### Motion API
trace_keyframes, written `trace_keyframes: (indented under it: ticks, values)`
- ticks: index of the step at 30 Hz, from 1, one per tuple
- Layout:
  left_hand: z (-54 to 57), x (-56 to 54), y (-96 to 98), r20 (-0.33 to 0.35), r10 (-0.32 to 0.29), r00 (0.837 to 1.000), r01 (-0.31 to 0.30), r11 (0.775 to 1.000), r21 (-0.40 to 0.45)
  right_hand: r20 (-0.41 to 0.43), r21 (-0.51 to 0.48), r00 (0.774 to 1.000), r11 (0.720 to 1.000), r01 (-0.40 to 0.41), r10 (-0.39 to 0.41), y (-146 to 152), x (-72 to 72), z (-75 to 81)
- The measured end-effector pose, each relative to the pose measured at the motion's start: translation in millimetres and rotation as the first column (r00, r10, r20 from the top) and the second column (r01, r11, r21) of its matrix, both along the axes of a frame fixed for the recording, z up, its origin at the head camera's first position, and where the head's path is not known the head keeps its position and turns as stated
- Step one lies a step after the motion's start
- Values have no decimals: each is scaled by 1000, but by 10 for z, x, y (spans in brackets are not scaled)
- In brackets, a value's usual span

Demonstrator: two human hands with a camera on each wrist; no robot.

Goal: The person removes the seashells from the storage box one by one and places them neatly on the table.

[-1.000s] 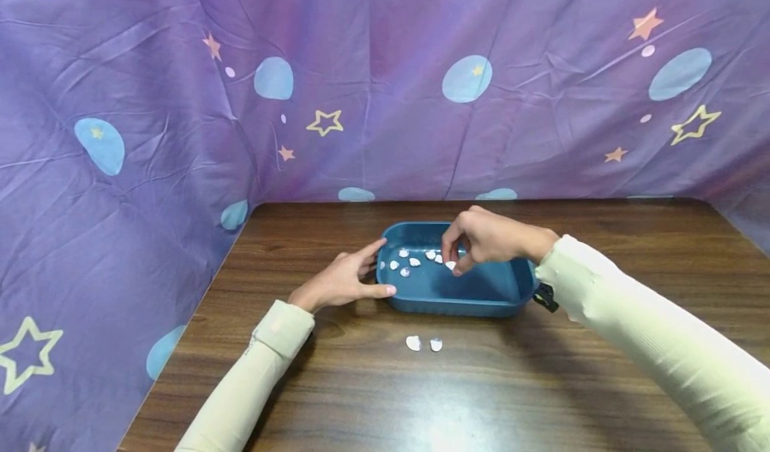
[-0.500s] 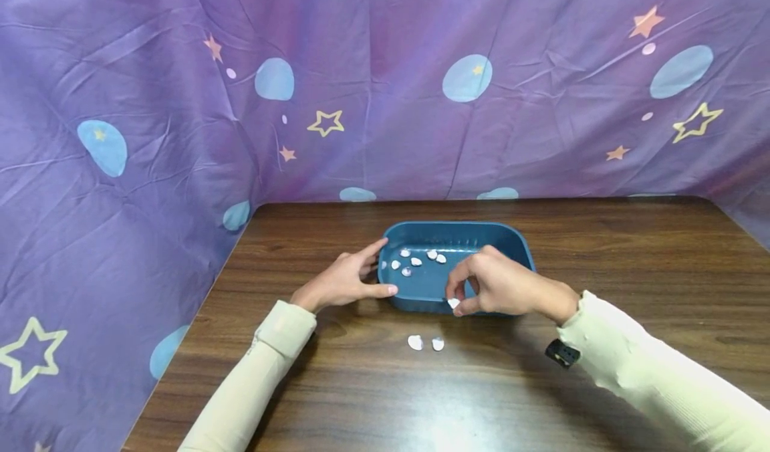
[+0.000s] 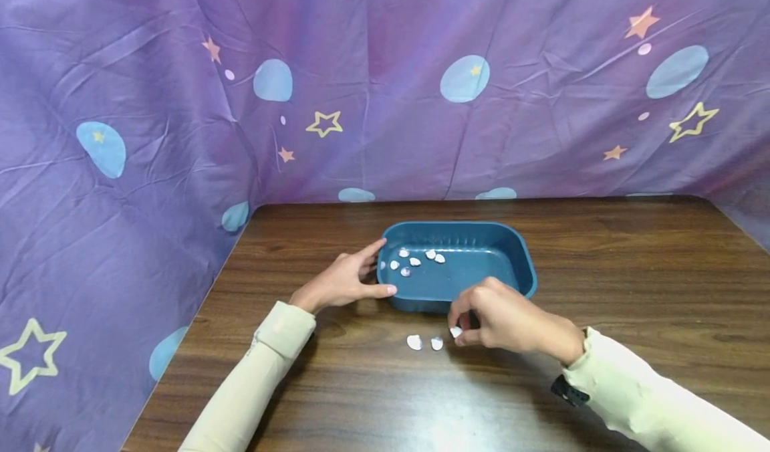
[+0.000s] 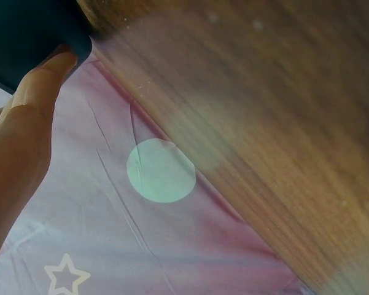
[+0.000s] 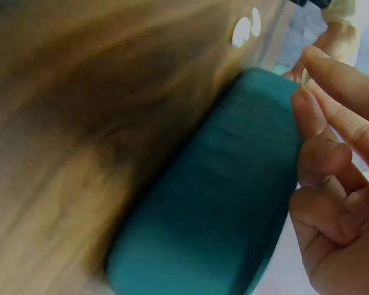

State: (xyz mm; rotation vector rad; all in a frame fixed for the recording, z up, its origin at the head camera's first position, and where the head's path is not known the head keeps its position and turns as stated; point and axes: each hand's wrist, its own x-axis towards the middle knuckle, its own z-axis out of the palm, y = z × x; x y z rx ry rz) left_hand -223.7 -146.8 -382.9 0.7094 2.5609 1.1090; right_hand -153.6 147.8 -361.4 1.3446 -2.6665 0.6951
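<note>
Two white shell-like bits (image 3: 414,342) on wood table (image 3: 337,398), lower centre of frame. Right hand (image 3: 505,318) just beside, pinching third bit (image 3: 456,332). Left hand (image 3: 343,281) left of centre, thumb and fingers spread, touching left end of blue tub (image 3: 421,304). More bits (image 3: 415,262) inside. Starry purple curtain (image 3: 403,131) up top.

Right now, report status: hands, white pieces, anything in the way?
Left hand against blue tray. Right hand pinching white piece, outside tray, near two others on table. No obstruction visible.
</note>
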Motion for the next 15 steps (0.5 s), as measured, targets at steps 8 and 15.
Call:
trace_keyframes:
  ticks: [8, 15]
  values:
    - [2, 2, -1, 8, 3, 1000, -3, 1000, -1, -37, 103, 999, 994, 44, -40, -41, 74, -120]
    - [2, -2, 1, 4, -3, 1000, 3, 1000, -3, -32, 146, 998, 988, 49, -44, -77, 72, -181]
